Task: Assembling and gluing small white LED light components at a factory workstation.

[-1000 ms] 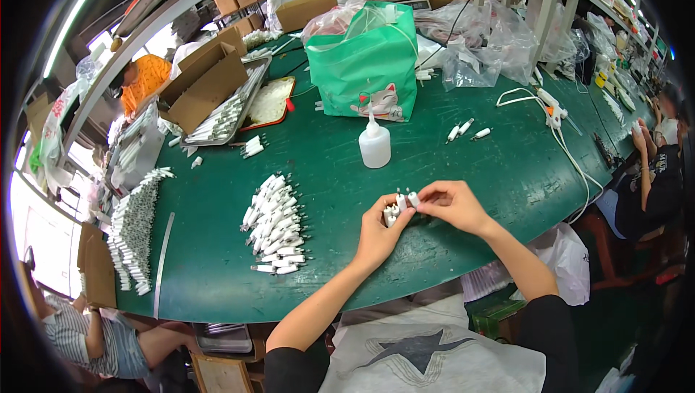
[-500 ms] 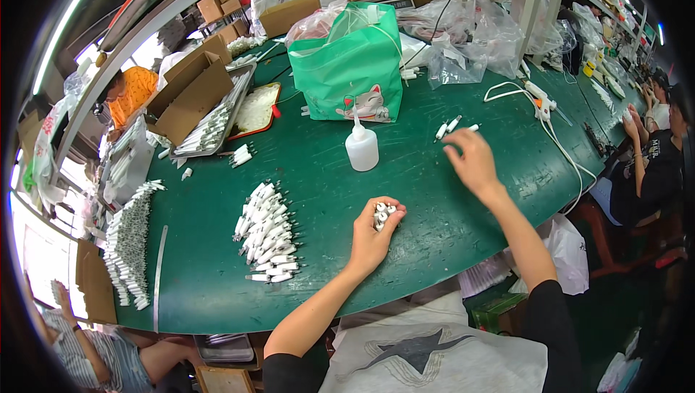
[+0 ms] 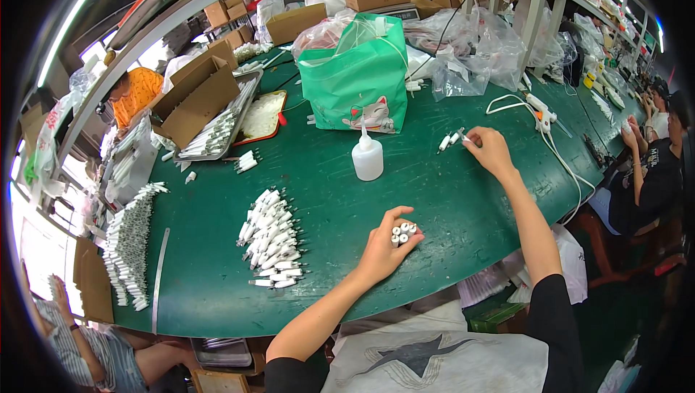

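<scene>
My left hand (image 3: 378,254) is closed around a bundle of small white cylinders (image 3: 402,234), their round ends facing up, above the near part of the green table. Farther right, my right hand (image 3: 492,151) pinches one white cylinder with a dark tip (image 3: 464,137) between thumb and fingers. Just left of those fingertips lie loose white cylinders (image 3: 445,143) of the same kind. A white squeeze bottle (image 3: 368,161) with a thin nozzle stands upright between the hands, farther back. Left of my left hand, a heap of white cylinders with metal tips (image 3: 272,239) rests on the table.
A larger stack of white cylinders (image 3: 130,248) lines the left edge, beside a metal strip (image 3: 161,277). Behind the bottle stands a green bag (image 3: 355,78). A glue gun (image 3: 539,112) and its white cable lie at the right. Other people sit on both sides.
My right hand has moved to the right and its fingers have closed on a loose white cylinder. The left hand has shifted slightly right, still holding its bundle. The view has tilted a little.
</scene>
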